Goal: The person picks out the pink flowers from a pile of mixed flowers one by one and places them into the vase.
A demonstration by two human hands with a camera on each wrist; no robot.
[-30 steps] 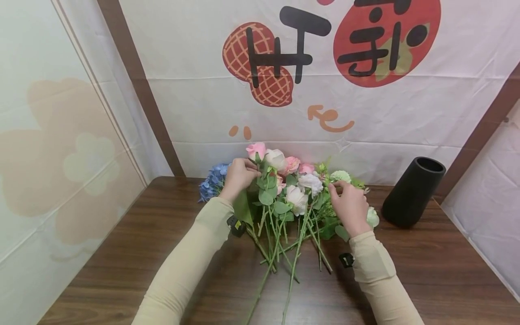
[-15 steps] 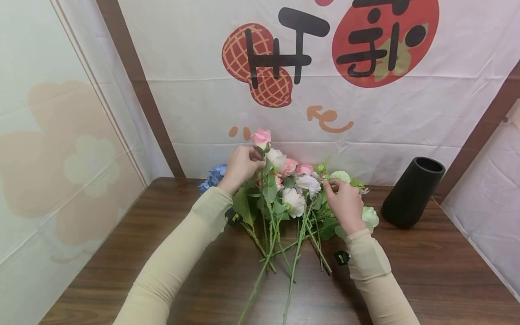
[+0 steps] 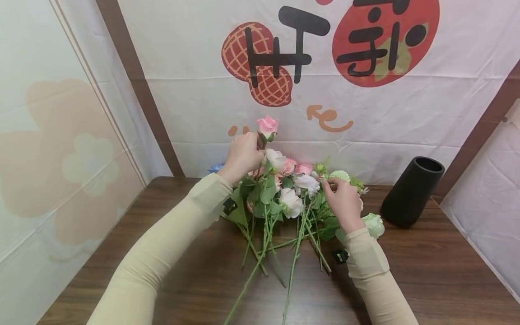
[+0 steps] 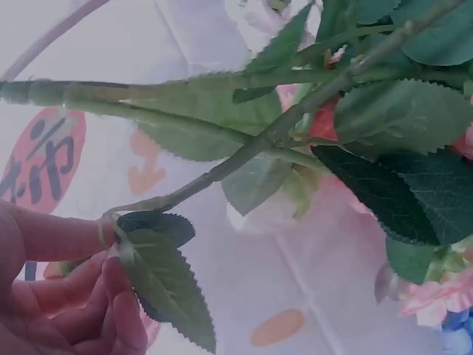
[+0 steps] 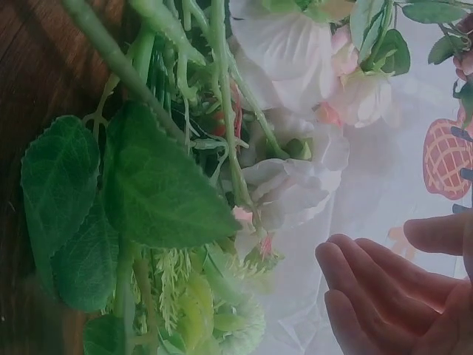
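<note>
In the head view my left hand (image 3: 243, 155) pinches a pink rose (image 3: 268, 127) just below its bloom, raised above the other flowers. The left wrist view shows thumb and fingertips on its thin green stem (image 4: 244, 155) beside a small leaf (image 4: 166, 277); the bloom is hidden there. The rose's long stem slants down toward the table's near side. My right hand (image 3: 344, 204) hovers by the right side of the flower pile, close to a white flower (image 3: 307, 184). In the right wrist view its fingers (image 5: 384, 296) are loosely bent with nothing between them.
Several pink, white and green artificial flowers lie heaped on the brown wooden table (image 3: 325, 298), stems toward me. A blue flower (image 3: 215, 169) shows partly behind my left hand. A black vase (image 3: 410, 194) stands at the right, before a printed cloth backdrop (image 3: 183, 104).
My left hand has risen and moved slightly right, lifting the pink rose out of the heap. The right hand has shifted a little to the left.
</note>
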